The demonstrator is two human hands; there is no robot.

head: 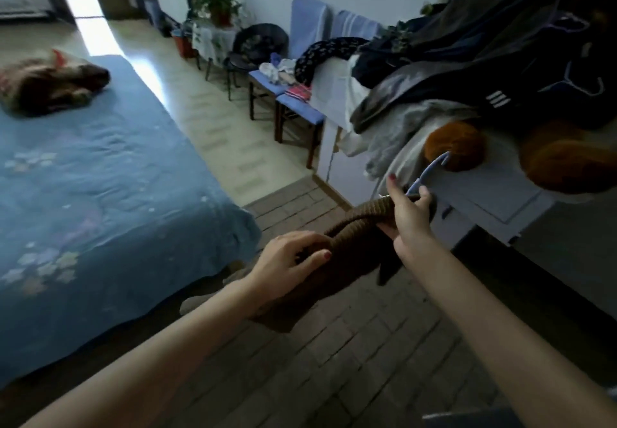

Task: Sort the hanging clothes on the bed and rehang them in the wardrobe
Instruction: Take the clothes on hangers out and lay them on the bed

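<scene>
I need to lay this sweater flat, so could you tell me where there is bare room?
The bed is bare between the pillow and its near corner. The cabinet top is crowded with clothes.

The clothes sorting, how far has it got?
Nothing visibly rehung; no wardrobe in view. In hand: a brown ribbed knit garment on a light blue plastic hanger, gripped by left hand and right hand. Left: the dark clothes pile.

no readable text or labels anywhere
</scene>
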